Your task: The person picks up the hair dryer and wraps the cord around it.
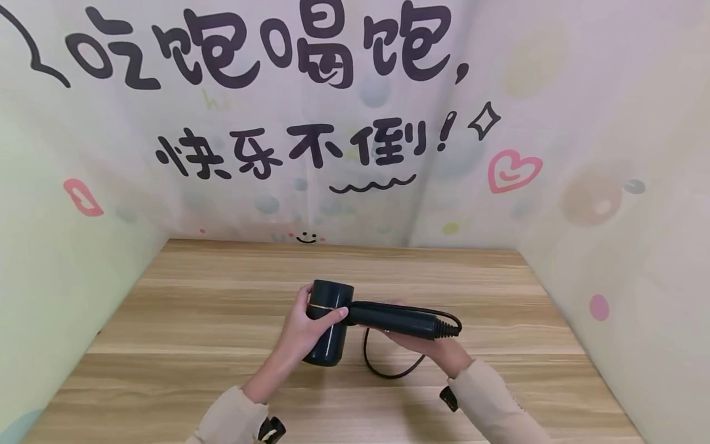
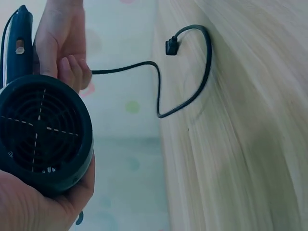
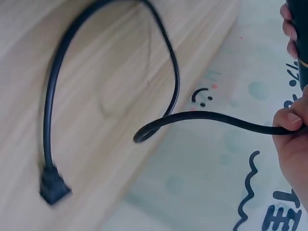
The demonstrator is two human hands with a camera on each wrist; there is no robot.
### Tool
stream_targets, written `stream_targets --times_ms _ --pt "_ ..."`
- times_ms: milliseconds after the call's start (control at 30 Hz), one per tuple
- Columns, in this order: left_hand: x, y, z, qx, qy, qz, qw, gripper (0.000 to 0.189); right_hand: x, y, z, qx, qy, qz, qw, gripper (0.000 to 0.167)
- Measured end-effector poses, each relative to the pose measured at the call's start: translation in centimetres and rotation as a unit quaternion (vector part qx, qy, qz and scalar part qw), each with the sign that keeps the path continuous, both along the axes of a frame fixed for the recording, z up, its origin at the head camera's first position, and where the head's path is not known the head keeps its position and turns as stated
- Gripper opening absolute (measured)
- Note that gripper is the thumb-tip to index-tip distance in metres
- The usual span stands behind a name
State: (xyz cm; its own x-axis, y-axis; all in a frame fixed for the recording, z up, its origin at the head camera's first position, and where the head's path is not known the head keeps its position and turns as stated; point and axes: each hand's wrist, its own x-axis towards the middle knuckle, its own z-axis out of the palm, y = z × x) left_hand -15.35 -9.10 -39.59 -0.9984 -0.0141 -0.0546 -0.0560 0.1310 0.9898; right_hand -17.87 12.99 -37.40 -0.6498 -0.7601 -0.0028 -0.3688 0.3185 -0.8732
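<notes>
A dark navy hair dryer (image 1: pixel 391 319) is held up over the table, its handle pointing right. My left hand (image 1: pixel 302 330) grips the barrel, thumb across the front near the gold ring. Beneath the handle is my right hand (image 1: pixel 429 346), largely hidden by it in the head view. In the right wrist view its fingers curl round the black power cord (image 3: pixel 207 115). Part of the cord runs along the handle, and a loop dangles below. The plug (image 3: pixel 54 187) hangs at the free end. The left wrist view looks onto the round intake grille (image 2: pixel 41 127).
The wood-grain table (image 1: pixel 183 345) meets a printed backdrop (image 1: pixel 355 209) at its far edge, with pale side walls to the left and right. Dark wrist straps (image 1: pixel 272 430) show at both sleeves.
</notes>
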Motion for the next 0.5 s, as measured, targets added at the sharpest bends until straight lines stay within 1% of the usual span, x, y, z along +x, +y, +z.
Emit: stream_targets --times_ms 33,67,100,133,167,233,267,300,400,467,500 --pt "0.0 -0.1 -0.1 -0.001 0.002 -0.001 1.0 0.07 -0.2 0.0 0.4 0.005 0.049 0.016 0.9986 0.026" --pt "0.1 -0.2 -0.1 -0.001 0.002 -0.004 1.0 0.069 -0.4 0.0 0.8 0.038 0.147 0.006 0.9884 0.021" --pt "0.1 -0.3 0.0 -0.005 0.006 -0.008 0.9999 0.069 -0.5 -0.2 1.3 0.023 0.178 -0.013 0.9837 0.014" --pt "0.1 -0.3 0.0 -0.01 0.011 -0.012 0.9998 0.07 -0.8 -0.2 1.3 0.041 0.222 -0.015 0.9741 0.01" --pt "0.2 -0.4 0.1 -0.017 0.015 -0.018 0.9996 0.071 -1.1 -0.2 1.3 0.061 0.273 -0.02 0.9599 0.01" --pt "0.2 -0.4 0.3 -0.035 0.021 -0.032 0.9986 0.072 -1.6 0.0 1.0 0.096 0.339 -0.038 0.9351 0.012" --pt "0.2 -0.5 0.4 -0.045 0.025 -0.04 0.9979 0.074 -1.9 0.1 0.7 0.114 0.375 -0.052 0.9184 0.016" --pt "0.1 -0.5 0.4 -0.056 0.029 -0.048 0.9968 0.076 -2.2 0.3 0.4 0.126 0.405 -0.064 0.9032 0.021" --pt "0.1 -0.6 0.6 -0.083 0.037 -0.063 0.9939 0.08 -3.0 1.0 -0.1 0.15 0.464 -0.104 0.8669 0.028" --pt "0.1 -0.6 0.6 -0.096 0.043 -0.07 0.992 0.081 -3.4 1.5 0.0 0.156 0.486 -0.13 0.8503 0.028" --pt "0.1 -0.7 0.5 -0.103 0.045 -0.072 0.991 0.081 -3.6 1.7 0.1 0.152 0.488 -0.14 0.848 0.026"
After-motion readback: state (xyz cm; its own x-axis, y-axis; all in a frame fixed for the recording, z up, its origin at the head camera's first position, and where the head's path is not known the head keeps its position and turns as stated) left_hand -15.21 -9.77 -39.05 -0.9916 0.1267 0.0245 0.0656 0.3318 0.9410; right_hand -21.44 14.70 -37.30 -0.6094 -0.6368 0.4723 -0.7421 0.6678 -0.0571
